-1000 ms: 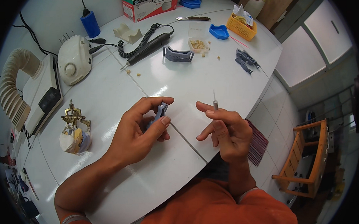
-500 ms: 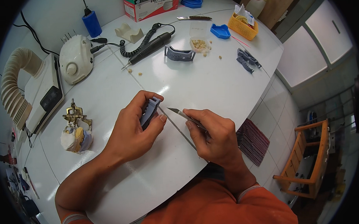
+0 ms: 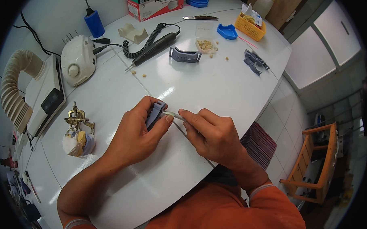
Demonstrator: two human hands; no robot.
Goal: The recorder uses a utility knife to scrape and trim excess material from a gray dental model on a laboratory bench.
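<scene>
My left hand [image 3: 136, 132] is closed around a curved blue-grey dental mould piece [image 3: 154, 114], with the thumb along its near side and the fingers behind it. Between the thumb and fingers of my right hand [image 3: 215, 134] is a slim small knife [image 3: 176, 115]. Its blade meets the near right edge of the mould piece, close to my left thumb tip. Both hands are above the white table, and the inner face of the mould piece is partly covered by my fingers.
At the left, a plaster model on a brass articulator [image 3: 78, 132] stands near my left forearm. Further back lie a black handpiece [image 3: 156, 49], another blue-grey mould piece [image 3: 184, 54] and a clear box of small tooth-like pieces [image 3: 205, 45]. Broken grey pieces [image 3: 255, 61] lie at the right.
My right hand has moved the knife left, turning it, so that its blade now meets the mould piece. My left hand still holds the piece, slightly turned.
</scene>
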